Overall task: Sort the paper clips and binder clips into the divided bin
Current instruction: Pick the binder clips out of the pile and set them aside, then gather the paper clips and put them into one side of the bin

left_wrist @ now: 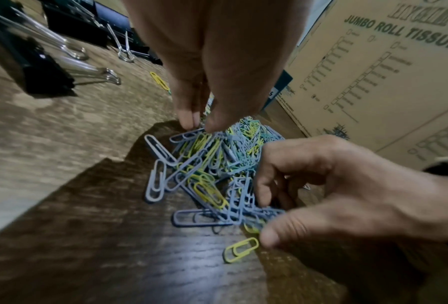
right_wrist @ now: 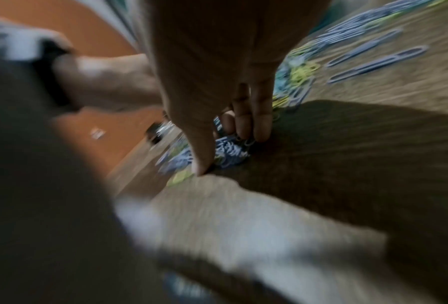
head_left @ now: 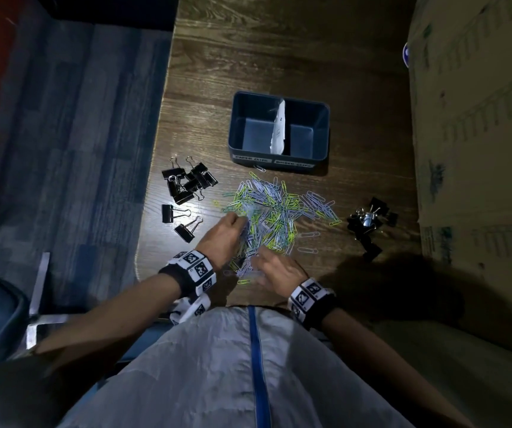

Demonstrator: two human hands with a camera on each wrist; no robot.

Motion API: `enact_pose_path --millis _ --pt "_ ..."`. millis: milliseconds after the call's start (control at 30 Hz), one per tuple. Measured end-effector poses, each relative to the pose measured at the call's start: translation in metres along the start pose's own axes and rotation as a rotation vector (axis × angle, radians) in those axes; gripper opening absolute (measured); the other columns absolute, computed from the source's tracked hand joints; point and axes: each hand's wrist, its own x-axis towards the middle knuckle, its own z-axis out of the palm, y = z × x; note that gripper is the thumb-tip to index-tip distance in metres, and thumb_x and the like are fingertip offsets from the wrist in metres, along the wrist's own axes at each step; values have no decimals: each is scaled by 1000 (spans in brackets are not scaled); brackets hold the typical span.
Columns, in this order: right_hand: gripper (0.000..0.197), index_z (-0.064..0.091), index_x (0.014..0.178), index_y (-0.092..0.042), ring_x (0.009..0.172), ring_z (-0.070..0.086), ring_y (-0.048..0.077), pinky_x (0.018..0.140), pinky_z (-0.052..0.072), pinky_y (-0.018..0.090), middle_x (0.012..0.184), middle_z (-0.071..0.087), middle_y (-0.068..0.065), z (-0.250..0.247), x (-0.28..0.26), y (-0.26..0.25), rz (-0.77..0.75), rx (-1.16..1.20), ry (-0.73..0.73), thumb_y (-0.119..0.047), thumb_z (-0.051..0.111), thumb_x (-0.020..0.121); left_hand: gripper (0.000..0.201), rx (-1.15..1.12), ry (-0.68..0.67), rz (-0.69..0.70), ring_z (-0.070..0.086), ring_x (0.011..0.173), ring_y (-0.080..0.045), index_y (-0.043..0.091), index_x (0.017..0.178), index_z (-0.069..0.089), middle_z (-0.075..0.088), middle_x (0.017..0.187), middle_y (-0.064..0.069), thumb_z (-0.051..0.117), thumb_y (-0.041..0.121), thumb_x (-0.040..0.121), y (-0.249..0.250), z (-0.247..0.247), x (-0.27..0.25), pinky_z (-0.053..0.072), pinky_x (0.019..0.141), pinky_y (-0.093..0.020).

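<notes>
- Blue plastic forms the divided bin (head_left: 280,156), which stands on the wooden worktop (head_left: 279,57) beyond the clips; a white paper divider (head_left: 279,128) splits it in two, and both compartments look empty.
- Labels on its front wall appear to read paper clips on the left and binder clips on the right, though the print is small.
- The paper clips (head_left: 274,208), pale blue, yellow and green, lie in a loose heap on the worktop just in front of the bin; one stray clip lies close against the bin's front wall.
- Black binder clips (head_left: 188,183) sit in a cluster left of the heap, and a second group (head_left: 370,220) lies well to its right.
- The left hand (head_left: 223,239) reaches into the near-left side of the heap, its fingertips (left_wrist: 191,119) brought together in a pinching grip on paper clips.
- The right hand (head_left: 279,270) rests on the near edge of the heap, fingers curled round a bunch of paper clips; its wrist view is blurred.
- By my judgement the sorting has barely begun: nothing is in the bin yet, so all the paper clips and both binder clip groups are left to move.
</notes>
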Motion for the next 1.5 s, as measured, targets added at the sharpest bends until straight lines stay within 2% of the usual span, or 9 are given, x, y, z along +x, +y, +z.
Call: enact_pose_path --millis 133,367,600,700,833,1033,1233,1333,1500 --pt "21 60 107 -9 89 61 29 73 56 45 114 54 12 -8 2 16 63 75 193 -14 69 88 56 -60 -11 138 54 78 -10 17 135 40 37 126 -3 63 3 86 -15 -1 -11 45 65 -15" --pt "37 48 93 -29 75 58 22 62 54 43 98 56 -1 -14 3 47 88 193 289 -28 82 77 29 247 -162 163 48 66 -15 18 91 51 47 80 7 59 46 90 -41 -12 -38 29 56 -25" --pt "35 46 73 -25 71 56 23 62 52 42 80 53 -5 -5 3 46 26 128 5 -31 82 72 12 62 -219 154 57 69 -19 16 88 52 58 82 1 59 25 92 -26 11 -20 43 59 -29" --pt "14 56 80 -21 75 58 27 68 54 46 86 56 2 0 3 41 82 120 74 -15 68 85 10 -32 -168 156 59 67 -19 16 93 51 57 83 -1 49 26 97 -19 16 -14 50 59 -26" --pt "28 47 76 -26 70 54 20 64 53 40 87 50 -3 -9 -3 39 117 175 189 -10 69 84 27 -4 -262 376 51 71 -8 12 106 57 56 90 2 54 36 94 -16 15 -20 31 57 -9" --pt "17 49 76 -26 70 53 17 62 54 44 85 50 -7 -12 2 44 161 215 290 -20 58 89 15 201 -267 456 61 74 -19 18 98 52 59 94 -1 56 31 93 -11 36 -14 52 61 -32" --pt "13 62 96 -15 97 54 20 83 53 41 107 53 2 -50 5 66 311 151 617 -23 67 86 44 293 131 471 55 97 -20 11 116 57 58 111 -9 40 46 96 6 0 15 54 77 -35" --pt "44 60 124 -15 125 45 29 105 40 49 134 48 11 -63 12 72 447 101 511 -40 66 88 61 314 76 227 42 125 -24 11 134 42 42 141 -11 32 57 95 7 -18 51 40 104 -44" --pt "76 32 152 -25 152 7 33 120 8 51 165 8 13 -55 20 68 550 116 273 -67 47 91 82 328 -67 125 17 144 -30 10 150 16 10 159 -13 16 68 92 9 -26 93 22 113 -54"
